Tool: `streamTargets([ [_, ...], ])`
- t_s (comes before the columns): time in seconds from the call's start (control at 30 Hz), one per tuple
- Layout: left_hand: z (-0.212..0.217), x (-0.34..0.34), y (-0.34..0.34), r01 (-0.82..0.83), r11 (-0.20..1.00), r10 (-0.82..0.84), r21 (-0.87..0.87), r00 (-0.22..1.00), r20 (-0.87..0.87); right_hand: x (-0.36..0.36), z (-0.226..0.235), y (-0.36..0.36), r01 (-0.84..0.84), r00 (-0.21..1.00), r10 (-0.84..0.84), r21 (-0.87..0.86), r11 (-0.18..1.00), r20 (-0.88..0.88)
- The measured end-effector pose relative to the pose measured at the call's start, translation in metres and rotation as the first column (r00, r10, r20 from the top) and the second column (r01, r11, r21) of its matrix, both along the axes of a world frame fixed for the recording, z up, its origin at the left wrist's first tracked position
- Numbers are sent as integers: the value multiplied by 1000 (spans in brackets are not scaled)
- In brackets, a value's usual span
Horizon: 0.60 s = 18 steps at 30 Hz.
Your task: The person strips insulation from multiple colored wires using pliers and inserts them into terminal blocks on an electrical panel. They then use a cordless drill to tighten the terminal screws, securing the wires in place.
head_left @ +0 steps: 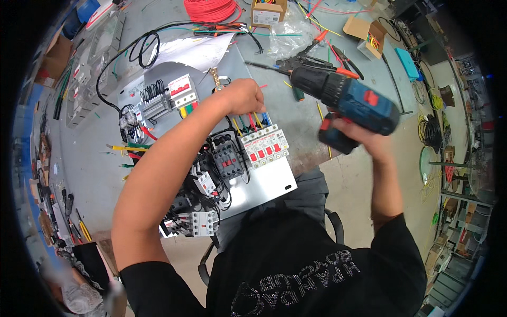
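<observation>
My right hand [364,138] grips a blue and black cordless drill [364,103] by its handle, raised over the table's right side. The drill's long bit points left. My left hand [244,96] is closed above the coloured wires at the top of a row of white circuit breakers [265,148] with red switches. What its fingers pinch, if anything, is hidden. The breakers sit on a metal mounting plate [266,185]. Left of them on the plate are a black contactor [228,160], a larger breaker [182,90] and a terminal block [155,107]. My left forearm covers part of the plate.
Red-handled cutters [311,57], a green-handled screwdriver [298,94] and a clear plastic bag [290,39] lie beyond the plate. Further back are a red wire coil [211,9] and open cardboard boxes [364,37]. A black cable [108,66] curves along the left.
</observation>
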<state>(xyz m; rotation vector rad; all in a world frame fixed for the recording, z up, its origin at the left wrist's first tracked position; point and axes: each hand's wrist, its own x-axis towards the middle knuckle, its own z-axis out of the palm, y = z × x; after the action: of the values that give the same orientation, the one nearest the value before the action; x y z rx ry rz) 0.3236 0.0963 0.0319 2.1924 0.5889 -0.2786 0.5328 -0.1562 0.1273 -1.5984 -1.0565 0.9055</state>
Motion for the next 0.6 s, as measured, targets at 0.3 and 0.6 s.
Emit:
streamTargets([
  [0.3, 10, -7, -25, 111, 980, -86, 165, 985, -153, 3, 108, 36, -335, 670, 500, -378, 863, 549],
  [0.6, 49, -19, -51, 290, 919, -238, 266, 948, -213, -6, 105, 47, -411, 542, 604, -442, 797, 585],
])
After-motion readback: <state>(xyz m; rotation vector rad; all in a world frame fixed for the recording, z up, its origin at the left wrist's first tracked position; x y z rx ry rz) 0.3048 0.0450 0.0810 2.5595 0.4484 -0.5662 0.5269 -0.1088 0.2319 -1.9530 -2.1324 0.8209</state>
